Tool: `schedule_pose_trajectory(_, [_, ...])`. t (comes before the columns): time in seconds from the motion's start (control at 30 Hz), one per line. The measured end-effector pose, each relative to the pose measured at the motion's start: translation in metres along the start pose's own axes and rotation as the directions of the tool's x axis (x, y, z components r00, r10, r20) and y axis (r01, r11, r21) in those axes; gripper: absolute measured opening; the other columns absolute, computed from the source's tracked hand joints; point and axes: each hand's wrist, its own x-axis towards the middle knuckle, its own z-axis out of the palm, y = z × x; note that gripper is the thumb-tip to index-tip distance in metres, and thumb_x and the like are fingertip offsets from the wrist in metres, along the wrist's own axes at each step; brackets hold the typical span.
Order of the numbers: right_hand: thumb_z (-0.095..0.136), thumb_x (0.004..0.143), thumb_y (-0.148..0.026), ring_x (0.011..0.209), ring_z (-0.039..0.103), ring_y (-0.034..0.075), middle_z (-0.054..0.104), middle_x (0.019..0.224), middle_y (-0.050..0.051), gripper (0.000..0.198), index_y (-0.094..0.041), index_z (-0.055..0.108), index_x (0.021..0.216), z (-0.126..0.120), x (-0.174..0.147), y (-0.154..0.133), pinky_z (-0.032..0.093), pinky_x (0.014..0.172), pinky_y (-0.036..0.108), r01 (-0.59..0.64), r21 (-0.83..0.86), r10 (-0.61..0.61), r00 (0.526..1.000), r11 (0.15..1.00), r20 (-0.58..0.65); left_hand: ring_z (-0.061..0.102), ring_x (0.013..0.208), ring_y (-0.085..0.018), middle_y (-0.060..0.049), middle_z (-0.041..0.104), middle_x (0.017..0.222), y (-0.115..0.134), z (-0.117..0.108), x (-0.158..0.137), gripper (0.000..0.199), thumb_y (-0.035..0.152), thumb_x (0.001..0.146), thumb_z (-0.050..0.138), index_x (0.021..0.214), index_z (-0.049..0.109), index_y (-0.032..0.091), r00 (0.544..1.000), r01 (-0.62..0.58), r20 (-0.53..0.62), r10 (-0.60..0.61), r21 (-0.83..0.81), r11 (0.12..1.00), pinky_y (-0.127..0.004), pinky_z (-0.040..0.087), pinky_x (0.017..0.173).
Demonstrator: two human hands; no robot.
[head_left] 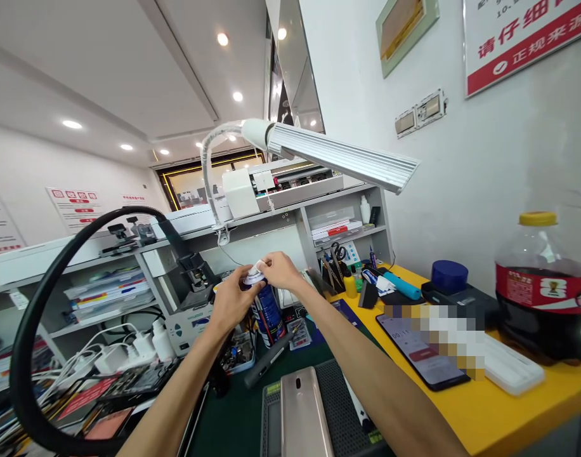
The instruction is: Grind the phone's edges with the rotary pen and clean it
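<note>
A blue spray can [267, 317] with a white top [255, 274] stands at the back of the green mat, slightly tilted in view. My left hand [231, 301] is closed around the can's upper end from the left. From the right, my right hand [278, 269] pinches the white nozzle piece at the top; the fingertips partly hide it. Nearer to me, a gold-coloured phone [304, 412] lies back up on a dark perforated pad [340, 387]. A dark pen-shaped tool [266, 363] lies on the mat in front of the can.
At right, a yellow table [519, 412] bears a lit phone [421, 352], a white case [519, 368] and a large cola bottle [541, 292]. A black hose [21, 330] arches at left, near white chargers [112, 358]. A lamp [342, 155] hangs above my hands.
</note>
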Motion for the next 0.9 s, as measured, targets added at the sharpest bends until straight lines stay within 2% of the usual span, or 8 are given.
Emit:
schedule_pose_trajectory(0.37, [0.063, 0.098, -0.036, 0.103, 0.067, 0.023, 0.065, 0.123, 0.008, 0.03, -0.017, 0.064, 0.122, -0.003, -0.005, -0.009, 0.058, 0.087, 0.043, 0.03, -0.044, -0.031, 0.999, 0.999, -0.031, 0.067, 0.106, -0.024, -0.009, 0.064, 0.126, 0.004, 0.002, -0.001, 0.034, 0.035, 0.098, 0.064, 0.127, 0.06, 0.018, 1.0, -0.013, -0.021, 0.014, 0.051, 0.999, -0.046, 0.058, 0.09])
schedule_pose_trajectory(0.9, [0.065, 0.097, -0.036, 0.102, 0.067, 0.025, 0.066, 0.122, 0.007, 0.032, -0.015, 0.065, 0.121, 0.001, -0.004, -0.006, 0.059, 0.084, 0.041, -0.033, 0.063, 0.034, 0.999, 0.997, -0.018, 0.067, 0.106, -0.024, -0.009, 0.064, 0.126, 0.011, -0.003, -0.002, 0.033, 0.034, 0.098, 0.064, 0.127, 0.06, 0.018, 1.0, -0.02, -0.01, 0.021, 0.073, 0.997, -0.045, 0.058, 0.089])
